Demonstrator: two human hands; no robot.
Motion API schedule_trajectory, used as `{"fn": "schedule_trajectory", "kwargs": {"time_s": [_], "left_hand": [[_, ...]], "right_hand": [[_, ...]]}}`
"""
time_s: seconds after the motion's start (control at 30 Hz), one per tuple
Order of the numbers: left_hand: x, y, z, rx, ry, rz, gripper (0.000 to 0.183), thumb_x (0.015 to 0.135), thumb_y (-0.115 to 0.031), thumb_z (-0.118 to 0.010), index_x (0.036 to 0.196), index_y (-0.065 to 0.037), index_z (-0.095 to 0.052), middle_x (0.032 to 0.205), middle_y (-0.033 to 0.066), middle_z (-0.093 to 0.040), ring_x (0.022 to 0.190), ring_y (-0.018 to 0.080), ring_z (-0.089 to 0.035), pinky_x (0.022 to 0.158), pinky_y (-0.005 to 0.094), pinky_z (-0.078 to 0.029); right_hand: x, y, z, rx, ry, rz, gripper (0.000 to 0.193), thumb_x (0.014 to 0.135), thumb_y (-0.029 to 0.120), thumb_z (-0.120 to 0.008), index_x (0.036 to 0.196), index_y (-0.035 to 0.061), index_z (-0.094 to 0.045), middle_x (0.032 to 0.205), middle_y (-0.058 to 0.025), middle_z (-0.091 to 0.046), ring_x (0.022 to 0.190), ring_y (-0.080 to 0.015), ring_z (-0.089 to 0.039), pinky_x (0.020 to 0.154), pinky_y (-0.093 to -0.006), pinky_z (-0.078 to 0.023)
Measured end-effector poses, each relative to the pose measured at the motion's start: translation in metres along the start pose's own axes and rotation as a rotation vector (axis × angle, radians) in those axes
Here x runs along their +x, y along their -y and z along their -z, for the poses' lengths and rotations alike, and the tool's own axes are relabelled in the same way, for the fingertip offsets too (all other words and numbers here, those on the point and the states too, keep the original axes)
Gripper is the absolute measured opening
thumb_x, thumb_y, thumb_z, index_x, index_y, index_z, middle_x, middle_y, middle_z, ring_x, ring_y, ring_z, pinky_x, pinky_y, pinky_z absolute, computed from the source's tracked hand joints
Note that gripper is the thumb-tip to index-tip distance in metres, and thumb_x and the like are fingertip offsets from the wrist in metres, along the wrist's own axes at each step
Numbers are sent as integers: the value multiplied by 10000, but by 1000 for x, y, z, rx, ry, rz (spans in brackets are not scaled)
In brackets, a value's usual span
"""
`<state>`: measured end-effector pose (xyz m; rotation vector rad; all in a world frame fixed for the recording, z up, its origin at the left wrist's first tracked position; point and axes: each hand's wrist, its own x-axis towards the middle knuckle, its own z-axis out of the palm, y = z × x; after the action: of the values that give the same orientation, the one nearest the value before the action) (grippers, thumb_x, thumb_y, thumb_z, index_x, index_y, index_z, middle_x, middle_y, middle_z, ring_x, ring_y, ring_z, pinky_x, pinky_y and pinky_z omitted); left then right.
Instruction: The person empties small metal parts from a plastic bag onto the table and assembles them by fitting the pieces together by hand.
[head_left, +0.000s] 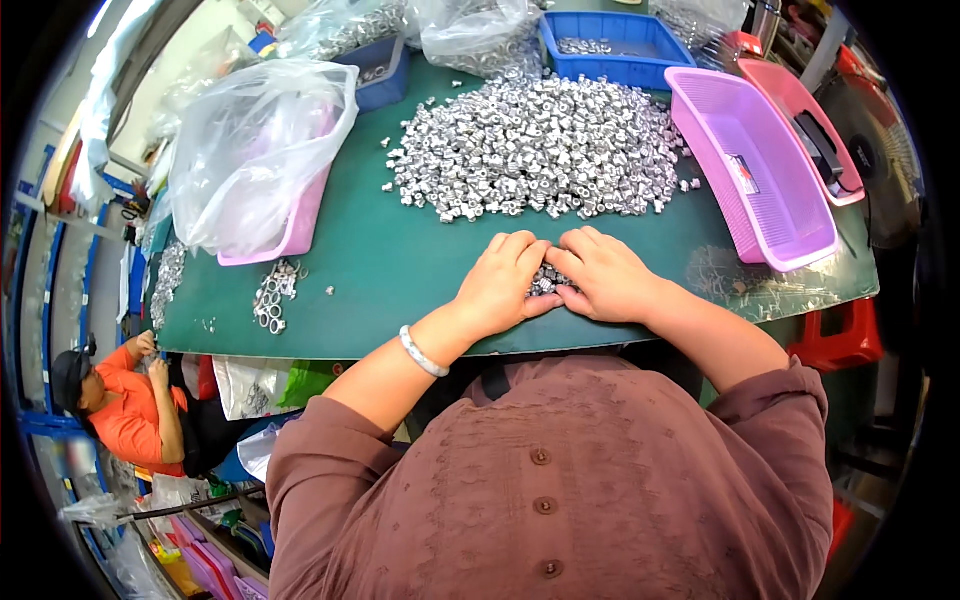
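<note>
Close to the table's near edge, my left hand and my right hand are cupped together, with fingertips and thumbs nearly meeting. Between them they enclose a small cluster of silvery metal fittings. The fingers of both hands are curved inward around these pieces, and part of the cluster is hidden under them. A pale bangle circles my left wrist. Just beyond the hands, a wide heap of similar small metal fittings spreads over the green tabletop.
At right stand a purple plastic basket and a pink one. A blue tray is behind the heap. On the left, a clear bag covers a pink basket; metal rings lie nearby. A person in orange works farther left.
</note>
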<state>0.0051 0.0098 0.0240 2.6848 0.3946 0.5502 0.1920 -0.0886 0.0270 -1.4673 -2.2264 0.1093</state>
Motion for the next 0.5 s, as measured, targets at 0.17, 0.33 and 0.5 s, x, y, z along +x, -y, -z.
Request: {"fn": "schedule_trajectory", "kwargs": {"time_s": [0.17, 0.33, 0.5], "left_hand": [[4, 6, -3, 44, -17, -51, 590, 703, -250, -785, 1192, -17, -551, 1113, 135, -562, 990, 334, -572, 842, 413, -497], [8, 8, -9, 77, -71, -57, 480, 713, -184, -740, 1138, -33, -574, 1049, 125, -579, 912, 327, -605, 779, 403, -521], [12, 9, -10, 79, -152, 7, 343, 717, -143, -722, 1027, -36, -623, 1029, 126, -610, 813, 329, -639, 693, 400, -543]], "right_hand": [[2, -3, -1, -17, -1, -8, 378, 800, 212, -671, 1126, 44, -582, 953, -113, -545, 907, -296, -555, 750, -400, -493], [4, -4, -2, 12, -51, -66, 334, 810, 201, -656, 1099, 51, -582, 935, -114, -549, 883, -305, -586, 729, -424, -503], [8, -5, -6, 104, -97, -160, 319, 803, 181, -648, 1088, 52, -586, 923, -125, -560, 856, -323, -608, 705, -440, -506]]}}
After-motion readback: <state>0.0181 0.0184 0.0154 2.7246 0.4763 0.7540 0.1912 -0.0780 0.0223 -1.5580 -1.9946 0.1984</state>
